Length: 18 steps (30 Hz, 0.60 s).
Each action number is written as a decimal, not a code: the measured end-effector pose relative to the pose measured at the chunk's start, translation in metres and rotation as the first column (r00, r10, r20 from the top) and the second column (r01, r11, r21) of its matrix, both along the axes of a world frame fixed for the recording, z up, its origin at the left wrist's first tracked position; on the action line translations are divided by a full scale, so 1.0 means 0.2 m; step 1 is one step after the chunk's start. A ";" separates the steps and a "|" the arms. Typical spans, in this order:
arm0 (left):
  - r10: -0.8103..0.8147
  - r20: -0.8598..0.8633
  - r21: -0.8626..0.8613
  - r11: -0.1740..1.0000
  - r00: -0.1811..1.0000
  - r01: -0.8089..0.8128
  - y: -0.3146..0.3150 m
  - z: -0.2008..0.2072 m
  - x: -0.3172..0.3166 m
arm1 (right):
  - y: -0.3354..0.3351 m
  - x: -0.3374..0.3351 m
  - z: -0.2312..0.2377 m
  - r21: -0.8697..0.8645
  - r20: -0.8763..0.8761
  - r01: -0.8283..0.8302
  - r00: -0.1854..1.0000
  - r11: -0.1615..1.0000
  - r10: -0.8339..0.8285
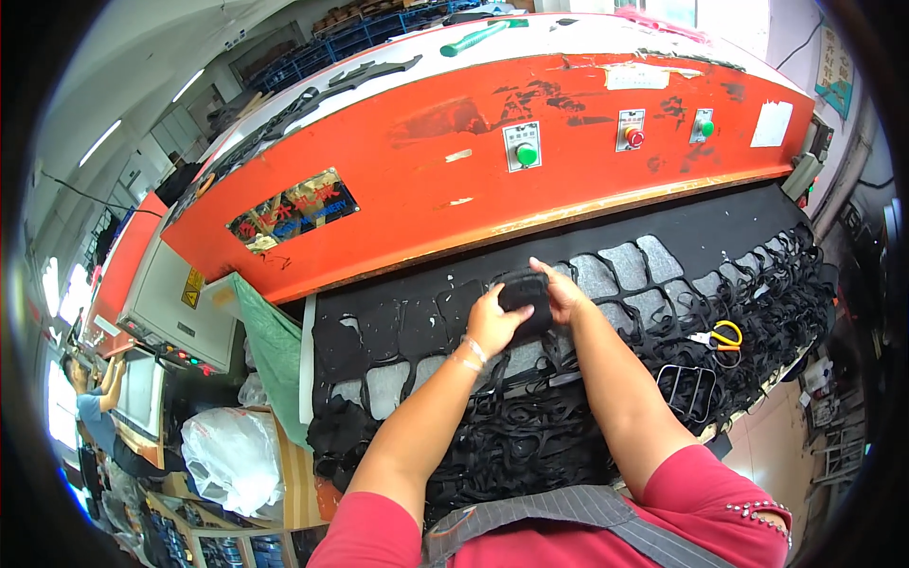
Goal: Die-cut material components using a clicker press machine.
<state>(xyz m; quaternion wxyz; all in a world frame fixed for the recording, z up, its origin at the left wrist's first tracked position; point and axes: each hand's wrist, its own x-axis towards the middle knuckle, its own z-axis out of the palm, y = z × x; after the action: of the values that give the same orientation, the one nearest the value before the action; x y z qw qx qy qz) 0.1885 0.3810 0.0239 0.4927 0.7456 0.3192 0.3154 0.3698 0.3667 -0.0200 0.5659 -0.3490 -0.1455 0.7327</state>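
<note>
Both hands hold a small stack of black cut fabric pieces point(526, 290) above the black sheet. My left hand point(494, 324) grips it from the left, thumb laid across the front. The fingers of my right hand point(562, 295) close on its right edge. Beneath them a black sheet point(417, 327) spreads over the bed, with rows of rounded rectangular cutouts showing grey point(620, 266). To the right lie yellow-handled scissors point(726, 337). A metal frame-shaped cutting die point(686, 393) rests on the scraps near my right forearm.
A large orange press beam point(407, 170) with green and red buttons spans behind the sheet. Tangled black offcut strips point(511, 440) heap along the near edge. A green-handled tool point(478, 38) lies on top of the machine. At left are a white plastic bag point(232, 459) and another person point(95, 407).
</note>
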 end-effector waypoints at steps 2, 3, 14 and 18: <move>-0.059 0.041 -0.031 0.998 0.997 0.060 -0.14 0.10 -0.11 | 0.00 -0.06 0.03 -0.073 0.134 0.129 0.984 0.989 -0.118; -0.088 0.176 -0.142 0.983 0.980 0.114 -0.22 0.18 -0.16 | 0.01 -0.03 0.01 -0.074 0.135 0.140 0.982 0.987 -0.129; 0.342 -0.581 0.465 0.884 0.738 -0.044 -0.05 0.17 -1.11 | 0.12 -0.55 0.17 0.039 0.922 0.299 0.358 0.954 -0.149; 0.274 -0.734 0.397 0.915 0.621 0.066 -0.02 0.33 -0.93 | 0.17 -0.42 0.09 -0.188 0.681 0.187 0.733 0.964 -0.010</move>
<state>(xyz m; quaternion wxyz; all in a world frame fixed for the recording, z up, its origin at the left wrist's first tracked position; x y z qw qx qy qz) 0.0023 0.3765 0.0902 0.1297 0.8691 0.4748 0.0478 0.2852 0.4014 -0.0019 0.4658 -0.6642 -0.2303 0.5375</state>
